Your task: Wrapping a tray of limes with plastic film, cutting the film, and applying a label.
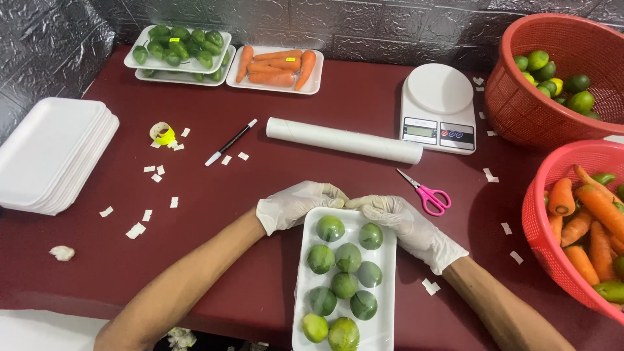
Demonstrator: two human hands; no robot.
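Observation:
A white foam tray (388, 279) of several green limes (348, 257), covered in clear film, lies lengthwise on the dark red table in front of me. My left hand (296, 203), in a white glove, presses on the tray's far left corner. My right hand (403, 221), also gloved, rests on the far right corner and edge. The fingertips of both hands nearly meet at the tray's far end. Neither hand has lifted the tray off the table.
A film roll (343, 140), pink scissors (426, 193), a white scale (438, 107) and a pen (231, 142) lie beyond. Wrapped trays of limes (179, 49) and carrots (276, 67) sit at the back. Red baskets (513, 97) of produce stand right; stacked empty trays (52, 153) left; yellow tape (162, 133).

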